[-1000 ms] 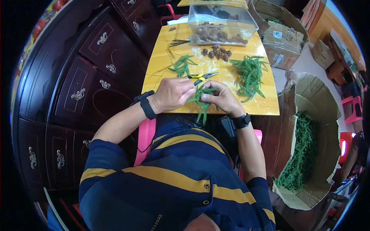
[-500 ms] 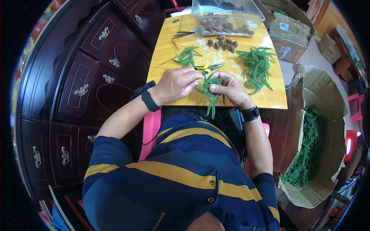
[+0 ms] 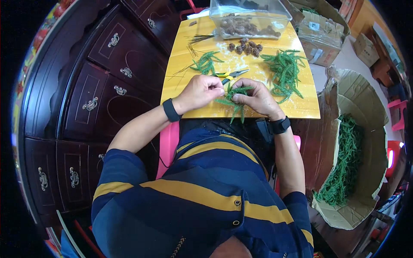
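Observation:
Above the table's near edge, my right hand (image 3: 259,99) pinches a green artificial pine sprig (image 3: 237,112) between thumb and fingers; its needled tips hang down and fan outward. Just left of it is my left hand (image 3: 202,93), its thumb and fingers pressed together beside the sprig's stem. What those fingers hold is too small to make out. Pliers (image 3: 232,75) with yellow-and-black handles lie right behind both hands, jaws toward the right. A heap of green sprigs (image 3: 285,71) lies to the right, and a smaller bunch of sprigs (image 3: 205,63) to the left.
Brown pine cones (image 3: 247,48) sit in a cluster on the yellow tabletop (image 3: 177,88), before a clear plastic bin (image 3: 249,21) of more cones. Thin dark wires (image 3: 198,39) lie at far left. A cardboard box (image 3: 363,101) of greenery (image 3: 346,159) stands at right, dark drawers (image 3: 107,86) at left.
My left hand has turned slightly at the wrist, staying pinched near the stem. The sprig has shifted a little in my right hand's grip. The whole view has moved slightly.

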Demonstrator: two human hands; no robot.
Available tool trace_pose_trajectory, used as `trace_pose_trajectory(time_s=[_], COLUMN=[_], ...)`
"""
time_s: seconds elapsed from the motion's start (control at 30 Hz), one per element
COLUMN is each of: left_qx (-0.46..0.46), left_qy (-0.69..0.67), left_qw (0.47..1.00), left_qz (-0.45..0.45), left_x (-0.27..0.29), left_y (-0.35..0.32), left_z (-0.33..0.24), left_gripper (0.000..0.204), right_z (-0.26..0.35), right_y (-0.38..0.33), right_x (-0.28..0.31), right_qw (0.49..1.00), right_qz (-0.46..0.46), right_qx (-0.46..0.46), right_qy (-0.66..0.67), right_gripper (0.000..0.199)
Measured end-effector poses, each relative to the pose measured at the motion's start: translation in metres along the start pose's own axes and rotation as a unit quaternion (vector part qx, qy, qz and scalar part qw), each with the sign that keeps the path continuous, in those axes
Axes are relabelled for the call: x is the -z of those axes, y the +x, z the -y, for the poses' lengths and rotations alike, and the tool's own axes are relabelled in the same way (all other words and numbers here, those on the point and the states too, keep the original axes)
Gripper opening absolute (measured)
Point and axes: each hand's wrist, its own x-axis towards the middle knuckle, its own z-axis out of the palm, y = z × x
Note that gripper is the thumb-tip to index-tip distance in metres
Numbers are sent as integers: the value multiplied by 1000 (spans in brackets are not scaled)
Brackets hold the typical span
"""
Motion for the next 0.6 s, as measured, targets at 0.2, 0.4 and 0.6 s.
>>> trace_pose_trajectory(time_s=[0.2,0.4,0.6], left_qx=[87,-65,-7], left_qy=[-71,252,304], left_qw=[994,965,952], left_qz=[6,-30,24], left_x=[6,-5,-14], left_y=[34,41,38], left_z=[22,36,40], left_gripper=[17,33,41], right_z=[-3,16,19], right_y=[-4,-11,-12], right_x=[14,18,19], right_qw=[994,980,973], right_qz=[-39,-76,-88], right_qx=[-7,-16,2], right_qy=[99,183,214], right_gripper=[27,28,29])
